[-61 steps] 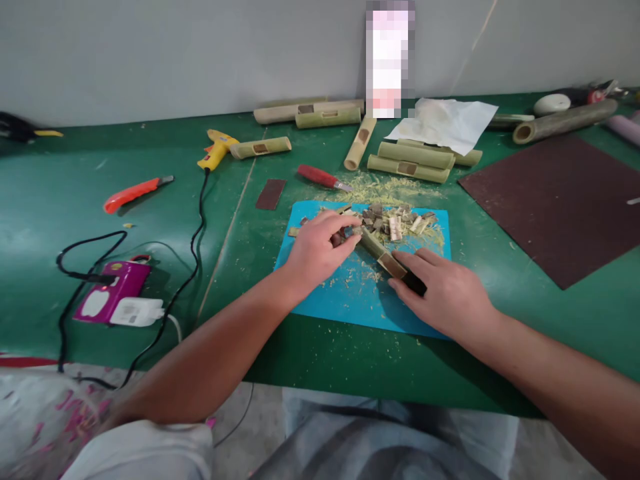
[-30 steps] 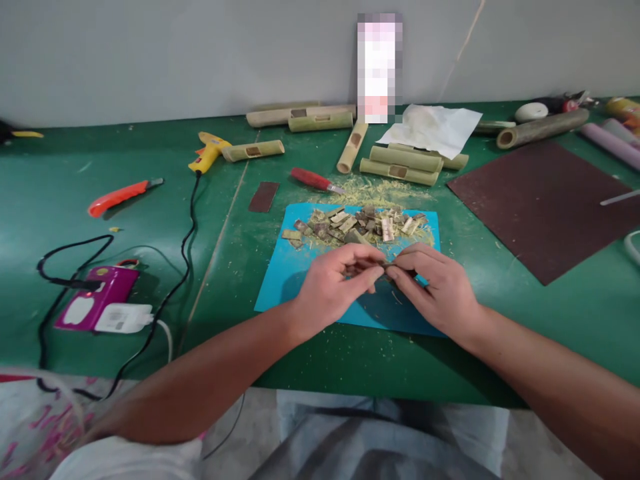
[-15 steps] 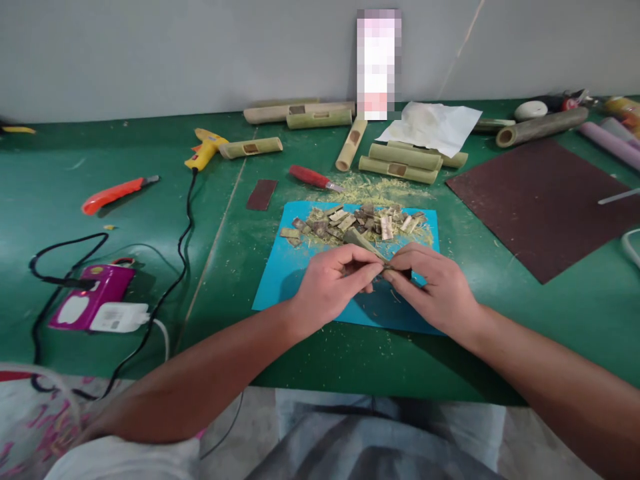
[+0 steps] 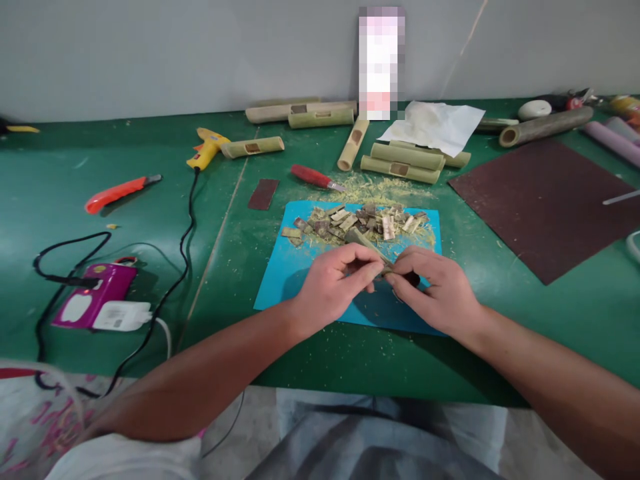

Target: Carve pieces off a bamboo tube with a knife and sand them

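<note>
On the far left of the green bench (image 4: 60, 193), a purple device (image 4: 95, 303) with a white plug and black cable lay beside an orange utility knife (image 4: 120, 193) and a yellow glue gun (image 4: 207, 148); none was in hand. Further along, a small strip of sandpaper (image 4: 263, 194) and a red-handled knife (image 4: 315, 177) rested just beyond the blue mat (image 4: 295, 273).

At the mat's centre, the left hand (image 4: 333, 283) was closed, thumb and forefinger pinching one end of a short bamboo piece (image 4: 363, 241). The right hand (image 4: 440, 290) pinched the other end, and a dark object showed under its fingers; whether that was a blade or a handle could not be told. The piece was held just above the mat, directly in front of a heap of cut chips (image 4: 363, 223) and pale shavings.

Judged from that heap, a good deal of cutting appeared done. Several notched bamboo tubes (image 4: 400, 160) lay behind the mat, near a white sheet (image 4: 435, 127); a longer unnotched culm (image 4: 545, 125) at the far right looked unworked, next to the large brown sanding sheet (image 4: 545, 200). The held piece seemed mid-process, and further stock appeared to remain.
</note>
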### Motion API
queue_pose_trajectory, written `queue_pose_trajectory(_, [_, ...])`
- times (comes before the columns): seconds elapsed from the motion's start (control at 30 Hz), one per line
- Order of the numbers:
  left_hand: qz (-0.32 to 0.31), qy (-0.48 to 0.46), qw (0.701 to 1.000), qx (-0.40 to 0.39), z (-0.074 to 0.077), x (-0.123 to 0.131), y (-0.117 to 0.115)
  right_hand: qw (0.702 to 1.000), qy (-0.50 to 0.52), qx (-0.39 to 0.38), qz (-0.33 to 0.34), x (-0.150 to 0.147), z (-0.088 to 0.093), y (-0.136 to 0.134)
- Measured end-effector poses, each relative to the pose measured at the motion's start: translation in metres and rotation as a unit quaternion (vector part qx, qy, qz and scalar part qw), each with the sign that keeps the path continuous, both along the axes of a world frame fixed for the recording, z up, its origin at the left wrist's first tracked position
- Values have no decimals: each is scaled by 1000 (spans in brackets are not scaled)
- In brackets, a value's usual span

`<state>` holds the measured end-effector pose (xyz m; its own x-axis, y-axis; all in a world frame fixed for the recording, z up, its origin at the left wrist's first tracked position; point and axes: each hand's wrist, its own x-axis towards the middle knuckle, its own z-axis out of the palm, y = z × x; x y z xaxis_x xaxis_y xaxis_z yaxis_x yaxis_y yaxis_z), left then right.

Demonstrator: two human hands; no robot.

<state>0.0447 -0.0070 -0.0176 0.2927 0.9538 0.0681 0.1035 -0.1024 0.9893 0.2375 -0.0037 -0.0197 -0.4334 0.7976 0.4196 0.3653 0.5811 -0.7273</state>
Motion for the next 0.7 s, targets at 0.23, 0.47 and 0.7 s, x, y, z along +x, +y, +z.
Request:
queue_pose_trajectory(0.23, [2,35,998,57,-2,-2,2,998,-41,38,-7,1,0,-2])
queue_pose_trajectory(0.47, [134,87,982,100,-10,-26,32,966,-229,41,-110,8,2,-4])
queue_pose_trajectory(0.7, [97,214,954,186,-18,-29,39,949,-300,-38,-83,3,-5,-7])
